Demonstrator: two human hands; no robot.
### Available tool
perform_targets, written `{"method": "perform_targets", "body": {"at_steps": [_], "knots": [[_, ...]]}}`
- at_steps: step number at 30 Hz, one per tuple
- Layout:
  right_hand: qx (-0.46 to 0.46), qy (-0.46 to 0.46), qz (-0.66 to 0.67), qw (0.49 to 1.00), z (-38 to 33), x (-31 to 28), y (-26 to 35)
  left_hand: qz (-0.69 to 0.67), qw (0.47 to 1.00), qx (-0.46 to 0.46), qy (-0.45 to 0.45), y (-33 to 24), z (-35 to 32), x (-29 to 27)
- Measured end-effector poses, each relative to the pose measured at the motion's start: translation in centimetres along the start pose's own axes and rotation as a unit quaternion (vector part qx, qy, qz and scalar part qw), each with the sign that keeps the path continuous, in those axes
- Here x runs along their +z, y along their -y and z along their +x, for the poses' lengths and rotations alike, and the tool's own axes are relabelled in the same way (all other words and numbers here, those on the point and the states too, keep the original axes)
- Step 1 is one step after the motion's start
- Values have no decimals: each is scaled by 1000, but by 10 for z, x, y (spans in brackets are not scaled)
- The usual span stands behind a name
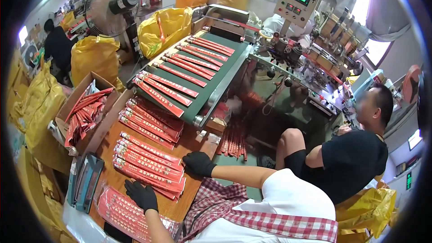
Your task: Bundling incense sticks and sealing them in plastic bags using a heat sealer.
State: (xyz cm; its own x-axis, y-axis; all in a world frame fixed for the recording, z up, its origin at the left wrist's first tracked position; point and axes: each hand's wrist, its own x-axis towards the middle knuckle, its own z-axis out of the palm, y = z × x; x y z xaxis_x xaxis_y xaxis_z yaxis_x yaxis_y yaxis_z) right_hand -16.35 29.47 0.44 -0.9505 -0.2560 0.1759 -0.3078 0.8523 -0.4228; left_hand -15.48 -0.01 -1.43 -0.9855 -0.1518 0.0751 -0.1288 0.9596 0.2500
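Observation:
In black gloves, both my hands are at the wooden table, around a stack of long, slim red packets (148,164) with pale printing. My left hand (141,195) is at the stack's near edge, fingers stretched out and holding nothing. By the packets' right ends is my right hand (199,164), palm down, its fingers extended and nothing visible in them. Farther back lies another pile of red packets (150,123). Nearest me, a bundle of red packets in clear wrap (121,213) rests beside my left forearm.
Ahead, a green conveyor belt (220,78) carries several red packets toward the table. A cardboard box (96,78) of loose packets and a blue-grey device (87,182) stand left. On the right, a seated co-worker (346,153) sits near a machine (292,49). Yellow bags (94,58) stand around.

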Motion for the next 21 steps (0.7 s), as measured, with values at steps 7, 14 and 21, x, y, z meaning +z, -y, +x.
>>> {"method": "perform_targets", "body": {"at_steps": [7, 14, 21], "knots": [[1, -3, -32, 999, -2, -3, 2, -82, 995, 41, -33, 14, 4, 8], [-15, -21, -17, 1000, -3, -3, 4, -59, 998, 30, -22, 13, 1, 5], [-18, -29, -10, 999, -3, 2, -1, -53, 998, 32, -17, 12, 2, 4]]}}
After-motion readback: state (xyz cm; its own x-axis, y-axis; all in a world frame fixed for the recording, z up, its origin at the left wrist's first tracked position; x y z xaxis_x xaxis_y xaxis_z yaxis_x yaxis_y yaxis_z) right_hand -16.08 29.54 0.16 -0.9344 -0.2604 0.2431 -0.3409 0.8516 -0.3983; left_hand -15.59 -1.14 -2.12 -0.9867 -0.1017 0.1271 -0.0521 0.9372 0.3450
